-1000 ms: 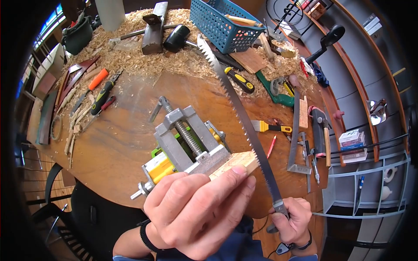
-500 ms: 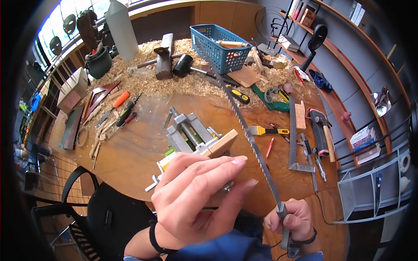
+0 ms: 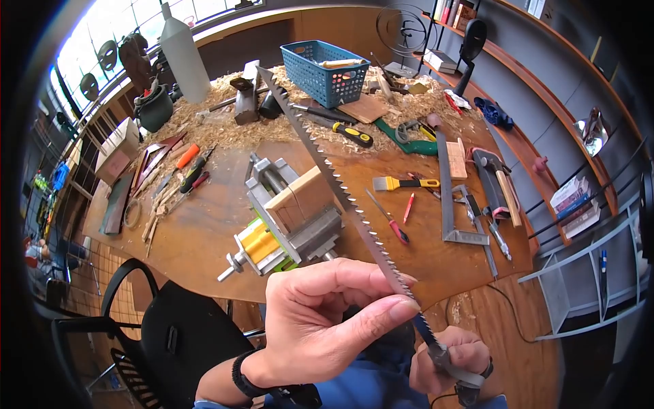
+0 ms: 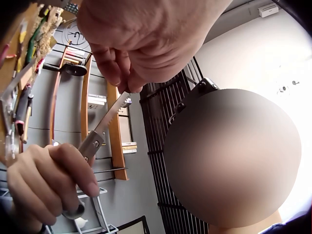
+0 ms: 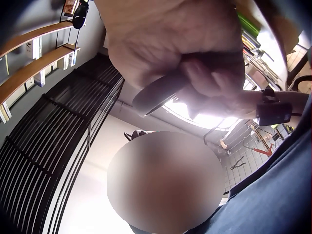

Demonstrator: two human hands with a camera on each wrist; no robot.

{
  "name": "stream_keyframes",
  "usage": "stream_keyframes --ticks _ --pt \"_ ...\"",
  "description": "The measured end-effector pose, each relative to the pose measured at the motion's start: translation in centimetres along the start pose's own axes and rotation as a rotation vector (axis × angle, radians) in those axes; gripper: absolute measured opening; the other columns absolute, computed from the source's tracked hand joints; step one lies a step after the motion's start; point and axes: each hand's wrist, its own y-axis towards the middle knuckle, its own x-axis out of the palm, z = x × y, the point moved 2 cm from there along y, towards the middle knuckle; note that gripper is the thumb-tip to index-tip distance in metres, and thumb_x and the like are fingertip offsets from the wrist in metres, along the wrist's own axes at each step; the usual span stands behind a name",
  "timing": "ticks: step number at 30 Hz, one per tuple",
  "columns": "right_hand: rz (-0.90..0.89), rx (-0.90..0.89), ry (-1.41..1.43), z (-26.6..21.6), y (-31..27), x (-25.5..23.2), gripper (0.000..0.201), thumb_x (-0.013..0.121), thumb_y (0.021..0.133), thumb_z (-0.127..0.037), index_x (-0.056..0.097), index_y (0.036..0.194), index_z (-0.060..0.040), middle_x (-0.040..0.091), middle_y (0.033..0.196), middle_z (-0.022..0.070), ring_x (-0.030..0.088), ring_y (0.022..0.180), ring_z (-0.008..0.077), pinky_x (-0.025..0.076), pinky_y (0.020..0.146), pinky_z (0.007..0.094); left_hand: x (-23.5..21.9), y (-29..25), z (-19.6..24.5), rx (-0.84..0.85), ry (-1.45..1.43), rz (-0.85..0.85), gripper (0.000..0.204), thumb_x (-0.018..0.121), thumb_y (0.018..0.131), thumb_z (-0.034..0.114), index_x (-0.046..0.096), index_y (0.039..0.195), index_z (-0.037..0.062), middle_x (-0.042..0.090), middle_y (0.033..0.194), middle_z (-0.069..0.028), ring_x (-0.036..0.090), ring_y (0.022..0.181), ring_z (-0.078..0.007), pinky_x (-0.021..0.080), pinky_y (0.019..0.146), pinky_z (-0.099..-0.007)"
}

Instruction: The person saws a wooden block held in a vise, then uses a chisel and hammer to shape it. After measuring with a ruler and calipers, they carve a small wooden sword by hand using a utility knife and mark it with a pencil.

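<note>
My right hand (image 3: 449, 361) grips the handle of a pruning-type saw (image 3: 333, 178). Its long toothed blade slants up and left across the head view. Nearer the handle, my left hand (image 3: 320, 320) pinches the blade between thumb and fingers; in the left wrist view the fingertips meet on the blade (image 4: 111, 113). Beyond the hands, a pale wood block (image 3: 306, 201) with lines on its face stands between the jaws of a grey metal vise (image 3: 317, 235) on the table. The right wrist view shows the hand curled round a dark curved part of the handle (image 5: 158, 95).
Behind the vise lie wood shavings (image 3: 225, 126), a mallet, and a blue basket (image 3: 327, 78). To the right are a brush (image 3: 409, 183), a red pencil (image 3: 409, 208), a red-handled tool (image 3: 395, 228) and a steel square (image 3: 448, 204). A black chair (image 3: 177, 327) stands at left.
My left hand has left the wood block and now pinches the saw blade. The saw has swung left, its tip now left of the basket. The head view has shifted.
</note>
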Motion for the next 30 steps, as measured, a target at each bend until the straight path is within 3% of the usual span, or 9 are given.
stream_keyframes --ticks 1,4,6,7,10,16,23,25,30 --pt "-0.012 0.028 -0.001 0.2 -0.2 -0.1 0.059 0.052 0.102 -0.041 0.066 0.085 0.0133 0.064 0.083 0.0259 0.058 0.065 0.0277 0.043 0.059 0.0375 0.1 -0.1 -0.2 -0.009 -0.005 0.011 0.021 0.075 0.091 -0.007 0.071 0.111 -0.0099 0.075 0.113 -0.0186 0.075 0.097 -0.017 0.061 0.089 -0.0298" --pt "-0.058 -0.059 0.058 0.5 0.1 0.2 0.058 0.052 0.102 -0.041 0.066 0.084 0.013 0.062 0.077 0.0231 0.056 0.06 0.0255 0.04 0.056 0.0364 0.0 -0.1 -0.5 0.03 0.06 -0.035 0.019 0.077 0.089 -0.008 0.073 0.108 -0.0084 0.076 0.108 -0.0185 0.075 0.093 -0.0165 0.061 0.086 -0.0295" --pt "0.008 -0.089 -0.188 0.5 0.6 0.3 0.055 0.05 0.102 -0.044 0.068 0.089 0.0062 0.055 0.06 0.0063 0.048 0.05 0.0147 0.036 0.049 0.0303 -0.1 -0.1 -0.5 0.039 0.096 -0.04 0.02 0.078 0.088 -0.007 0.074 0.108 -0.0076 0.077 0.104 -0.0184 0.075 0.092 -0.0168 0.061 0.084 -0.0293" --pt "0.008 -0.088 -0.189 0.4 0.8 0.3 0.055 0.05 0.102 -0.044 0.068 0.089 0.0062 0.055 0.06 0.0063 0.048 0.05 0.0147 0.036 0.049 0.0303 -0.1 -0.1 -0.6 0.047 0.134 -0.042 0.021 0.079 0.087 -0.007 0.075 0.107 -0.0068 0.078 0.101 -0.0184 0.076 0.09 -0.017 0.061 0.082 -0.0291" --pt "0.148 -0.195 -0.57 0.2 1.6 0.0 0.042 0.048 0.101 -0.034 0.068 0.089 0.0016 0.058 0.061 0.0047 0.059 0.056 0.0176 0.046 0.055 0.0298 -0.3 -0.4 -1.1 0.026 0.154 0.019 0.023 0.08 0.085 -0.006 0.076 0.109 -0.0051 0.079 0.098 -0.0179 0.076 0.087 -0.0184 0.061 0.079 -0.0291" --pt "0.297 -0.333 -0.821 0.1 2.3 0.0 0.032 0.053 0.099 -0.024 0.069 0.087 0.0017 0.057 0.059 0.0042 0.06 0.052 0.0187 0.048 0.054 0.0315 -1.5 -0.1 -1.5 0.036 0.219 -0.046 0.028 0.08 0.086 -0.005 0.077 0.113 -0.0023 0.079 0.101 -0.0166 0.076 0.085 -0.019 0.061 0.077 -0.0294" --pt "0.327 -0.407 -0.89 0.1 2.9 -0.8 0.035 0.053 0.1 -0.026 0.069 0.087 0.0017 0.057 0.057 0.0045 0.06 0.049 0.0212 0.049 0.053 0.0327 -2.3 0.6 -1.9 0.028 0.226 -0.065 0.03 0.081 0.086 -0.004 0.077 0.115 -0.001 0.079 0.102 -0.0166 0.076 0.086 -0.0192 0.06 0.076 -0.0297" --pt "0.358 -0.368 -0.928 0.0 3.0 -0.9 0.046 0.049 0.1 -0.037 0.07 0.084 0.0009 0.06 0.058 0.0059 0.063 0.052 0.0194 0.048 0.052 0.0314 -2.4 0.8 -2.0 0.026 0.239 -0.069 0.03 0.081 0.085 -0.004 0.077 0.114 -0.0008 0.079 0.102 -0.0165 0.077 0.086 -0.0195 0.06 0.077 -0.0298" --pt "0.352 -0.406 -0.948 -0.2 3.2 -1.4 0.039 0.052 0.1 -0.031 0.069 0.085 0.0011 0.059 0.059 0.0056 0.062 0.051 0.0212 0.049 0.052 0.0327 -2.6 1.2 -2.4 0.029 0.238 -0.059 0.029 0.082 0.085 -0.004 0.078 0.113 -0.0007 0.079 0.102 -0.0165 0.077 0.086 -0.0194 0.06 0.077 -0.0298"
